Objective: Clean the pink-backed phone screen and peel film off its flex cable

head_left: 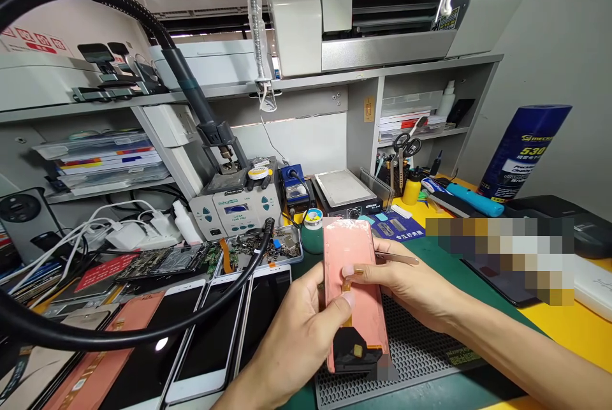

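Held up in front of me is a phone screen (363,238) with its pink back facing me. A gold flex cable (348,317) runs down its middle to a black part at the lower end. My left hand (306,314) is closed around its left side, thumb pressing on the cable. From the right, my right hand (406,276) grips the screen, thumb on the cable's upper part and fingers behind the panel. A thin metal tool (399,258), apparently tweezers, sticks out of the right hand. Beneath lies a grey perforated mat (415,340).
Several phone screens (210,327) lie at left, near a tray of small parts (287,244). A black hose (157,336) arcs across them. Behind stand a soldering station (234,209) and a hot plate (347,190). A blue spray can (521,152) stands at right.
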The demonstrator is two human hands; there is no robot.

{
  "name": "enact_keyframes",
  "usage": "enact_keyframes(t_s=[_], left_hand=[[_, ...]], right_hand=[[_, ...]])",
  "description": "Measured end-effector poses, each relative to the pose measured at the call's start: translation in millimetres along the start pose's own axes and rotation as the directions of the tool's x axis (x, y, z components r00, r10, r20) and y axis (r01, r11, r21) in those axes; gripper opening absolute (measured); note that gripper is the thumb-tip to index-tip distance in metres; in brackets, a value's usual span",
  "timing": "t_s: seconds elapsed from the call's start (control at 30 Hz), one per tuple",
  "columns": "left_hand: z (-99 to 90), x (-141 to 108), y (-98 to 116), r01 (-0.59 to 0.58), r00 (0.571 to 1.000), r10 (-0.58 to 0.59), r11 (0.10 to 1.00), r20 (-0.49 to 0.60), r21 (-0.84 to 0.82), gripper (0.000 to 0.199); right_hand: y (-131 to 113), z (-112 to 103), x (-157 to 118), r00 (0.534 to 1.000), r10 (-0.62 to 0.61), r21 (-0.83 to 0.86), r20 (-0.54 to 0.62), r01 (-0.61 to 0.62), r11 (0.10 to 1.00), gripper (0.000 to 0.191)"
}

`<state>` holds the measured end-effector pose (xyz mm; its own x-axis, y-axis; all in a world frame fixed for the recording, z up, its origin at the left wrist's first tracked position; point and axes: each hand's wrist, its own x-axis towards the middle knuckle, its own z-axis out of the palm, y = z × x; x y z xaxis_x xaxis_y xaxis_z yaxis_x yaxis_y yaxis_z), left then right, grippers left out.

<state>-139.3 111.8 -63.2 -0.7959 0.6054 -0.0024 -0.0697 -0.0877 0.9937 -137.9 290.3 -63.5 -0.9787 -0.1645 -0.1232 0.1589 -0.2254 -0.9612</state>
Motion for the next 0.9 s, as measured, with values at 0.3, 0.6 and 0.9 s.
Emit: enact_keyframes(t_s=[0.3,0.6,0.9], left_hand=[[1.4,-3.4,6.0,0.010,0.995,0.001,0.994,0.104,-0.106,0.041],[-0.4,0.2,2.4,0.013,1.000,-0.011,0.999,0.028,-0.052,0.028],[-0.7,0.0,-2.2,-0.004,0.999,0.003,1.000,-0.052,-0.011,0.026]], right_hand=[[-1.0,0.2,-0.4,1.000,0.013,-0.001,-0.004,-0.013,1.000,0.023],[-0.3,0.2,-0.4,1.000,0.015,-0.008,0.015,-0.015,1.000,0.026],[0.7,1.9,-2.0,0.999,0.035,0.012,0.032,-0.036,0.999,0.023]])
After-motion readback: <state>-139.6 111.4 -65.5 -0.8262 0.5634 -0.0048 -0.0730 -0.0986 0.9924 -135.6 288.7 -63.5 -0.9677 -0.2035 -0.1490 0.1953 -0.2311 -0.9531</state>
